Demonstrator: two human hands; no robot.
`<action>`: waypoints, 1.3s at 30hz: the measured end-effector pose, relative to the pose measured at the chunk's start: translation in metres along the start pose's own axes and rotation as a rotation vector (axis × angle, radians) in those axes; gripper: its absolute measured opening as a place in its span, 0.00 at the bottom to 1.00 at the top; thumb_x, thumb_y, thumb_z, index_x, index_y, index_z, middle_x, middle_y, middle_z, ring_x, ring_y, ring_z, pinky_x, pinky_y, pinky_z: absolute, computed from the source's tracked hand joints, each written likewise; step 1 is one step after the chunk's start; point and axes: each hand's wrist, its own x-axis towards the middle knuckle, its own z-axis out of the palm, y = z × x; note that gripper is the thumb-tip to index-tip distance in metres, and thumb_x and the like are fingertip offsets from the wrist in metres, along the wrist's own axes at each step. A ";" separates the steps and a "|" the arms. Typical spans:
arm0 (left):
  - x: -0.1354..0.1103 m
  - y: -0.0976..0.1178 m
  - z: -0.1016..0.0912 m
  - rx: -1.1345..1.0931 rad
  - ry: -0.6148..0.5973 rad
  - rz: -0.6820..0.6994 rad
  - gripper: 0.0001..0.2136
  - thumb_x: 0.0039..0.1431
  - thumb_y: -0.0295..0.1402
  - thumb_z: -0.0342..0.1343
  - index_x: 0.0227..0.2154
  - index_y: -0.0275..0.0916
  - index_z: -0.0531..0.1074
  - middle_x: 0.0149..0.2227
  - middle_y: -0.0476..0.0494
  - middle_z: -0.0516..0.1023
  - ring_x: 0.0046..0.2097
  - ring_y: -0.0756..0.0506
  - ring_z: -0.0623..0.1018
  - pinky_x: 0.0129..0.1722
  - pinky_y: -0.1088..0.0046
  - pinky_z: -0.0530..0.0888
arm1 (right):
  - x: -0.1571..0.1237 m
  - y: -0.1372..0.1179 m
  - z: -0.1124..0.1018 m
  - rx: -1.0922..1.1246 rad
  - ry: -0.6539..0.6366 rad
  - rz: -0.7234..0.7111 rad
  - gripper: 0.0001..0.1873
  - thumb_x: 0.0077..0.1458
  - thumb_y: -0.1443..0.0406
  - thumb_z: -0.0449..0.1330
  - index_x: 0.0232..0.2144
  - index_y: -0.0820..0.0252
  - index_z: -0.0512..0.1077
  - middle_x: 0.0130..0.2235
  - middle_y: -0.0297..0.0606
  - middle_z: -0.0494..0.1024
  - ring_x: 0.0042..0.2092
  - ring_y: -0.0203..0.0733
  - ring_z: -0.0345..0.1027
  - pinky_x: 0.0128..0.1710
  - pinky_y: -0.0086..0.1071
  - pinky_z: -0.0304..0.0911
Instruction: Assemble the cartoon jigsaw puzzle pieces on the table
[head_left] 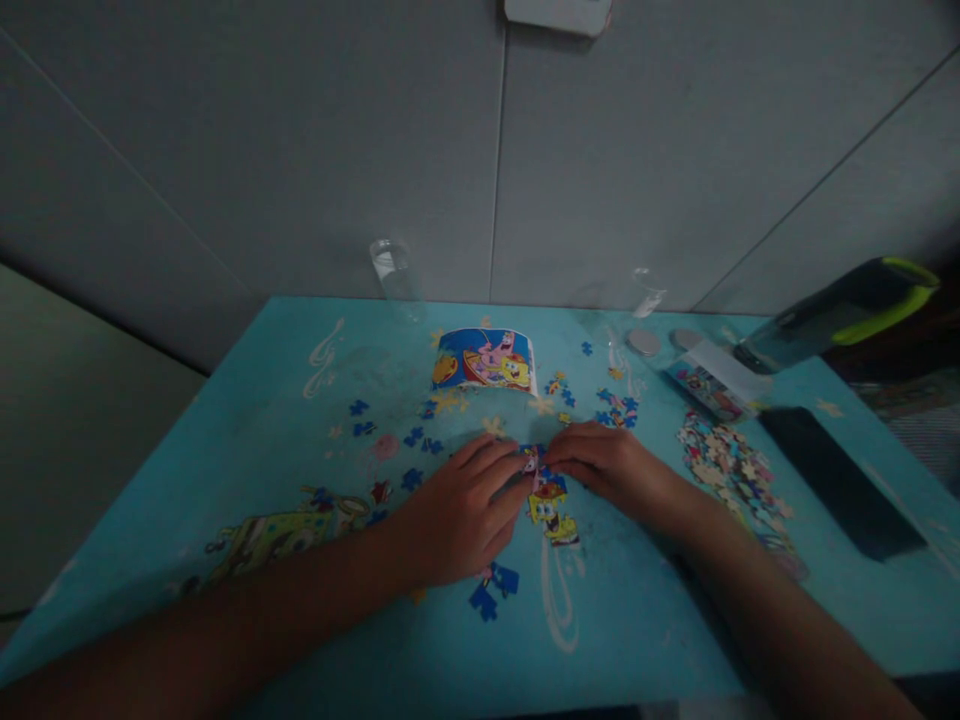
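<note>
A partly joined cartoon jigsaw puzzle (553, 512) lies on the blue table in front of me, its lower part showing a yellow character. My left hand (480, 505) comes in from the left, fingers bent together on the puzzle's upper left edge. From the right, my right hand (604, 460) pinches at the upper right of the same section. The small pieces under the fingertips are mostly hidden. Loose blue pieces (486, 598) lie below my left hand. Behind both hands, a curled picture card (486, 360) shows a pink and a yellow character.
More blue pieces (412, 479) are scattered at left, others (618, 408) beyond my right hand. At right are a pile of mixed pieces (731, 470), a dark phone-like slab (840, 483), a folded card (709, 385) and a lying bottle (832, 315). Clear tubes (396, 278) stand against the wall.
</note>
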 end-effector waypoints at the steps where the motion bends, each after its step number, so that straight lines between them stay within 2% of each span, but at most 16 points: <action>1: 0.000 0.000 0.000 0.003 0.003 -0.001 0.20 0.64 0.29 0.54 0.59 0.33 0.69 0.61 0.33 0.69 0.65 0.36 0.65 0.69 0.48 0.59 | 0.000 0.001 0.001 -0.011 0.004 -0.008 0.12 0.68 0.66 0.56 0.46 0.56 0.79 0.41 0.41 0.82 0.43 0.41 0.75 0.47 0.38 0.71; 10: 0.002 0.002 -0.002 0.003 0.004 -0.021 0.20 0.65 0.29 0.53 0.58 0.34 0.69 0.60 0.35 0.70 0.64 0.36 0.66 0.68 0.48 0.60 | -0.001 0.002 0.012 0.015 0.053 0.012 0.16 0.68 0.65 0.56 0.56 0.53 0.73 0.50 0.40 0.79 0.52 0.42 0.73 0.54 0.40 0.70; 16: 0.003 0.002 -0.002 -0.016 -0.005 -0.035 0.18 0.66 0.30 0.52 0.57 0.34 0.70 0.59 0.34 0.70 0.63 0.37 0.67 0.68 0.48 0.60 | 0.005 -0.003 0.018 0.103 0.109 0.030 0.14 0.67 0.65 0.57 0.53 0.53 0.75 0.47 0.40 0.80 0.49 0.42 0.74 0.50 0.39 0.71; 20: 0.003 0.002 -0.002 -0.016 -0.012 -0.030 0.19 0.65 0.30 0.53 0.58 0.34 0.69 0.60 0.34 0.69 0.64 0.36 0.66 0.68 0.48 0.60 | 0.002 -0.001 0.015 0.286 0.101 0.165 0.13 0.66 0.64 0.59 0.51 0.53 0.76 0.47 0.38 0.81 0.48 0.40 0.76 0.50 0.36 0.72; 25: 0.002 0.002 -0.002 -0.022 -0.008 -0.028 0.20 0.65 0.29 0.53 0.59 0.34 0.68 0.60 0.35 0.70 0.64 0.36 0.66 0.68 0.48 0.61 | -0.008 0.008 0.008 0.493 0.070 0.348 0.18 0.64 0.61 0.61 0.56 0.53 0.73 0.48 0.37 0.82 0.49 0.41 0.77 0.52 0.38 0.73; 30: 0.004 0.002 -0.002 -0.027 -0.005 -0.013 0.19 0.66 0.29 0.53 0.59 0.33 0.68 0.59 0.35 0.70 0.63 0.37 0.67 0.66 0.50 0.63 | -0.007 0.008 0.006 0.393 0.042 0.365 0.16 0.64 0.61 0.61 0.53 0.54 0.76 0.48 0.37 0.83 0.48 0.41 0.78 0.51 0.38 0.74; 39: 0.001 0.001 -0.002 0.009 -0.039 0.020 0.22 0.65 0.30 0.54 0.61 0.34 0.66 0.62 0.33 0.69 0.63 0.36 0.67 0.65 0.47 0.62 | 0.002 -0.008 0.007 0.108 0.073 0.230 0.15 0.64 0.67 0.59 0.53 0.54 0.76 0.48 0.38 0.82 0.47 0.40 0.77 0.50 0.37 0.73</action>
